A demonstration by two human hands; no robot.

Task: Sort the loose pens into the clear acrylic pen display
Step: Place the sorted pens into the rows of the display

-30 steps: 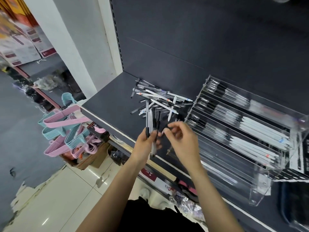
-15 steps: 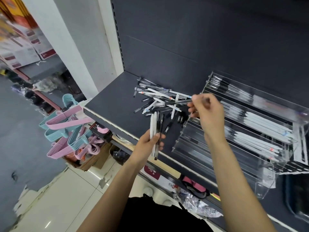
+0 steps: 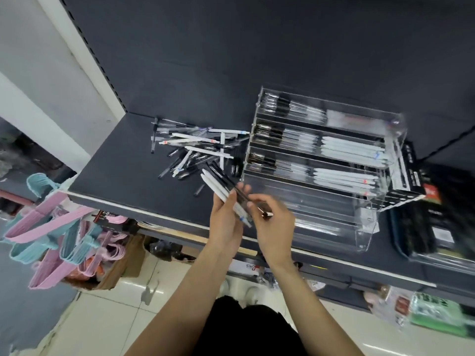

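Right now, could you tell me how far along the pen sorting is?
Partly done: the acrylic display has its upper rows filled and its lower front rows bare. The left hand holds a bundle of pens; the right hand pinches one. A loose pile remains on the shelf.

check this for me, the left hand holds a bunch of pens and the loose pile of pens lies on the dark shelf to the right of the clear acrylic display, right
Not quite. The head view shows the loose pile of black and white pens lying left of the clear acrylic pen display, not right. The left hand does hold a bunch of pens.
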